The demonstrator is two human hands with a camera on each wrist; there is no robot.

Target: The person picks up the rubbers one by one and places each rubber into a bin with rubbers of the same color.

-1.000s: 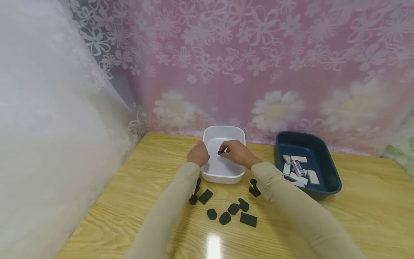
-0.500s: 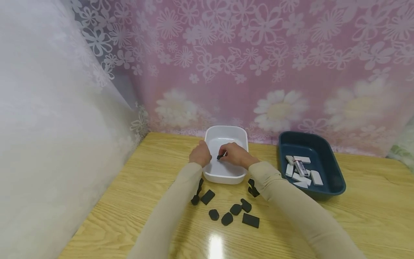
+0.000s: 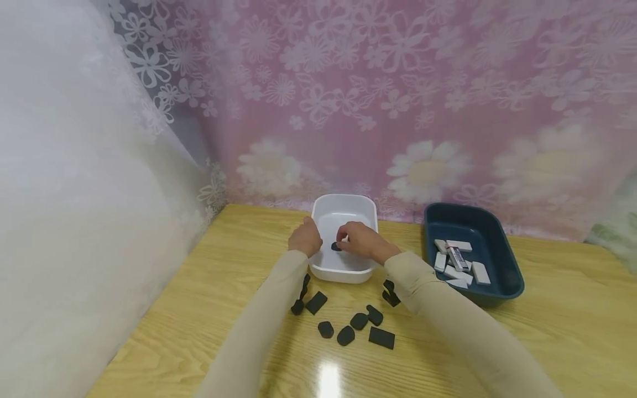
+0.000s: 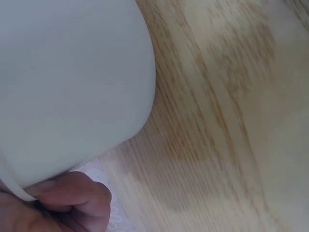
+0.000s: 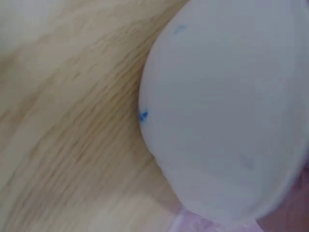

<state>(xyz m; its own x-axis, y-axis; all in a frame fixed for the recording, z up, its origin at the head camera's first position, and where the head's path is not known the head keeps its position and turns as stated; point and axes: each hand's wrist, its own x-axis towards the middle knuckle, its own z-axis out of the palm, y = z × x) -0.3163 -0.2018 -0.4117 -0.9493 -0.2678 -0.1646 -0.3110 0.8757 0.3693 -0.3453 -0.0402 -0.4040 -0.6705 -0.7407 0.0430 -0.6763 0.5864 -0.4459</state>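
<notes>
A white plastic basin stands at the back of the wooden table. My left hand holds its left rim; the left wrist view shows thumb and curled fingers pinching the rim. My right hand reaches inside over the right side, with thumb and forefinger at the edge of a small flat black piece low over the basin floor. The right wrist view shows mostly the basin's outer wall, with blue marks, and hides the fingertips.
Several flat black pieces lie in front of the basin, among them a rectangle and a rounded one. A navy basin at the right holds several white blocks, one in a printed sleeve. A floral curtain hangs behind.
My right hand has lowered the black piece from above the basin down toward its floor, slightly left and nearer. The left hand keeps its hold on the rim.
</notes>
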